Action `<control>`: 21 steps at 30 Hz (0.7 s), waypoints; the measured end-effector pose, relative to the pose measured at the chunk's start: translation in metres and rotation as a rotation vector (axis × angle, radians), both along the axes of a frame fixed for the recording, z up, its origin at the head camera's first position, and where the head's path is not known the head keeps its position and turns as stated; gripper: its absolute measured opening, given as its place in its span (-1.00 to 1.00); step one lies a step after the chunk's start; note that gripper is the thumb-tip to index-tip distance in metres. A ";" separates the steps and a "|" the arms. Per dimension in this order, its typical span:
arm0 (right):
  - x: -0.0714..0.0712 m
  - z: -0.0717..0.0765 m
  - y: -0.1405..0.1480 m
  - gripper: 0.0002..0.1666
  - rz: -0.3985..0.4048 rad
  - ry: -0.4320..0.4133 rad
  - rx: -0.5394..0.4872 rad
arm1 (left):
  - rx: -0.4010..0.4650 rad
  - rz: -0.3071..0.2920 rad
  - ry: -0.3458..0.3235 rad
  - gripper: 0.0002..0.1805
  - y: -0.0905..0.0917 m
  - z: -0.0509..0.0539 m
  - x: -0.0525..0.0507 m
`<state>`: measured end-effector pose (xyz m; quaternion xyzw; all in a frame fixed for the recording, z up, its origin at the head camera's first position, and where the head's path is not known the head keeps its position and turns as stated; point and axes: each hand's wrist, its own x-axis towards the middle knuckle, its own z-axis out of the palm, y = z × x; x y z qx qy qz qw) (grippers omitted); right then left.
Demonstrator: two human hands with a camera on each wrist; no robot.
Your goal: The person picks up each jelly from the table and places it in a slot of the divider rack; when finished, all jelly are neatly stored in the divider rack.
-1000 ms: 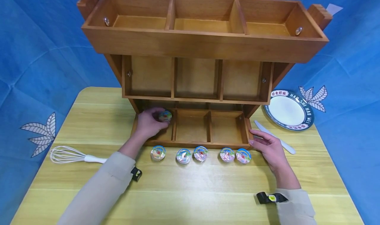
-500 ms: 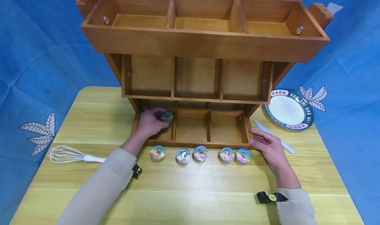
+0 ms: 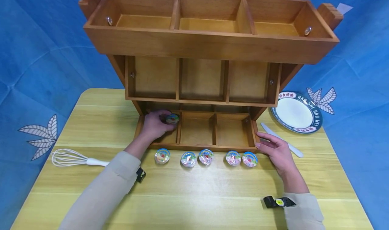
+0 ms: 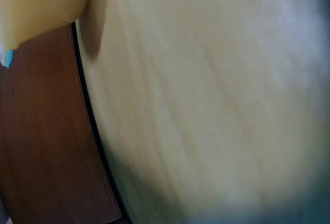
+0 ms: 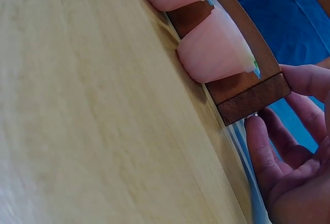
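In the head view, my left hand (image 3: 154,125) holds a small jelly cup (image 3: 172,119) with a colourful foil lid between thumb and fingers. The cup is in the left compartment of the bottom tier of a wooden three-tier rack (image 3: 209,44); its base is hidden. My right hand (image 3: 276,151) touches the right end of that bottom tier with its thumb and fingers. The right wrist view shows the thumb (image 5: 260,144) against the corner of the wood, close to a pink jelly cup (image 5: 216,48). In the left wrist view, mostly table and a brown wooden panel (image 4: 51,131) appear.
Several jelly cups (image 3: 206,157) stand in a row along the rack's front edge. A white whisk (image 3: 76,158) lies at the left. At the right are a white knife (image 3: 282,140) and a green-rimmed plate (image 3: 294,112). A blue cloth (image 3: 39,37) hangs behind the table (image 3: 194,196).
My left hand has shifted slightly to the right with the jelly cup, inside the same compartment. The right hand has stayed at the rack's end.
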<state>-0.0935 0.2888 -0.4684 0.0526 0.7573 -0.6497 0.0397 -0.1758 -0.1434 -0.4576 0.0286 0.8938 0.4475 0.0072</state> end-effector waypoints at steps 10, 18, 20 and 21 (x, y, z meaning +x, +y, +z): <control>0.000 0.002 0.000 -0.46 0.005 -0.006 -0.008 | 0.010 0.027 -0.030 -0.40 -0.006 0.002 0.003; 0.002 0.005 -0.002 -0.45 -0.004 -0.020 0.010 | 0.085 0.012 0.024 -0.34 -0.013 0.014 0.014; 0.002 0.005 -0.002 -0.45 -0.005 -0.022 0.018 | 0.115 0.003 0.027 -0.33 -0.015 0.018 0.017; 0.002 0.005 -0.002 -0.45 -0.005 -0.023 0.019 | 0.117 -0.001 0.030 -0.33 -0.016 0.020 0.019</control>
